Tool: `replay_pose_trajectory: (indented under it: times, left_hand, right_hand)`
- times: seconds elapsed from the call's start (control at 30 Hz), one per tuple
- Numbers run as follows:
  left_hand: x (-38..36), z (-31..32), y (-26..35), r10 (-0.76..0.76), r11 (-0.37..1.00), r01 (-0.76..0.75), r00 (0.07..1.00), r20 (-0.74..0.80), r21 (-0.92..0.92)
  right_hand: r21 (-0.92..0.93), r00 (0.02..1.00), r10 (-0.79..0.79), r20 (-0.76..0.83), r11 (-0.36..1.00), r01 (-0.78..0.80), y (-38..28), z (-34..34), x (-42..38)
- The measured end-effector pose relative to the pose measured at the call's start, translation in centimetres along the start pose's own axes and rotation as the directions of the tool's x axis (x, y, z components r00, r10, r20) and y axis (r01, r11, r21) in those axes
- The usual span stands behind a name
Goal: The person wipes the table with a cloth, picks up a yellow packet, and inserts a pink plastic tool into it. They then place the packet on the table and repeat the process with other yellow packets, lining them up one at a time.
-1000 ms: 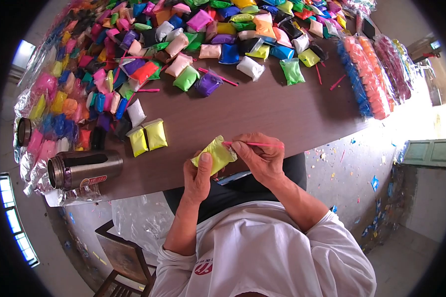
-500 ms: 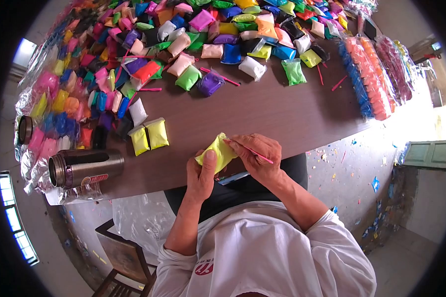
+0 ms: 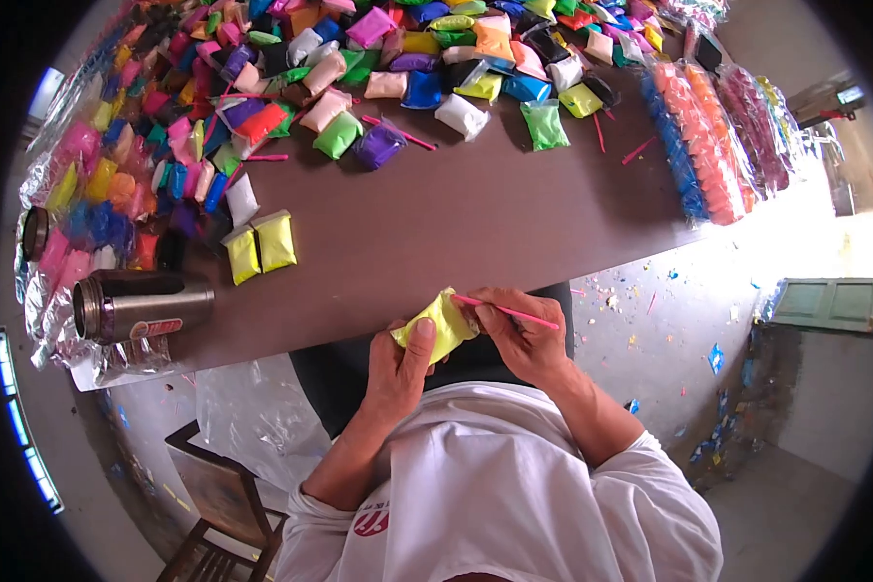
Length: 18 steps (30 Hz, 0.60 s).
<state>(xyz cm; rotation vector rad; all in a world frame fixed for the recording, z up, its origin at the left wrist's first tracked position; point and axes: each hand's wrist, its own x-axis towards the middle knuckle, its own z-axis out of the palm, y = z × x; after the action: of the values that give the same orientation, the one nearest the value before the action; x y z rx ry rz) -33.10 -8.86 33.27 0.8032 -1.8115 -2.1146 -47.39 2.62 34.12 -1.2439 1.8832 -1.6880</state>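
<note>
Between the thumb and fingers of my left hand (image 3: 396, 373) is a soft yellow packet (image 3: 438, 326) in clear plastic, held near the table's front edge. My right hand (image 3: 526, 341) pinches a thin pink plastic stick (image 3: 517, 312), whose left end is right at the packet's upper right corner. On the table to the left, two similar yellow packets lie side by side, a left one (image 3: 243, 256) and a right one (image 3: 277, 241). A white packet (image 3: 242, 200) rests just above them.
A big pile of colourful packets (image 3: 369, 58) covers the table's far side and left. A steel flask (image 3: 155, 303) lies at the front left edge. Long bagged strips of packets (image 3: 703, 145) stand at the right. A wooden chair (image 3: 221, 495) is on the floor at lower left.
The view has shifted, with the table sliding up and left. The yellow packet is tilted differently in my left hand, and the pink stick lies flatter across my right fingers.
</note>
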Motion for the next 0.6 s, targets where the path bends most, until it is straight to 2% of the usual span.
replay_pose_trajectory:
  times: [0.1,0.2,0.3,0.43,0.53,0.6]
  left_hand:
    - [-1.0,1.2,-0.2,-0.119,0.982,0.130,0.989,0.092,-0.133]
    - [-1.6,1.8,-1.1,-0.192,0.954,0.212,0.975,0.110,-0.213]
    - [-1.4,1.3,-3.2,-0.239,0.922,0.257,0.966,0.098,-0.290]
    - [-1.0,0.7,-4.9,-0.241,0.855,0.264,0.964,0.109,-0.446]
    - [-1.1,1.2,-4.9,-0.202,0.858,0.214,0.977,0.076,-0.467]
    - [-0.9,1.2,-4.7,-0.146,0.883,0.165,0.986,0.076,-0.440]
  right_hand:
    - [0.131,0.991,0.121,-0.064,0.985,-0.112,0.3,0.0,-1.8]
    - [0.125,0.981,0.191,-0.030,0.975,-0.186,1.6,0.1,-3.0]
    - [0.048,0.994,0.086,-0.062,0.995,-0.083,2.5,1.1,-3.1]
    - [-0.017,0.989,0.144,0.027,0.990,-0.143,3.2,1.7,-2.9]
    - [-0.002,0.990,0.133,0.043,0.991,-0.133,2.5,2.1,-2.7]
    - [0.024,0.997,0.066,0.027,0.997,-0.067,2.4,2.4,-2.1]
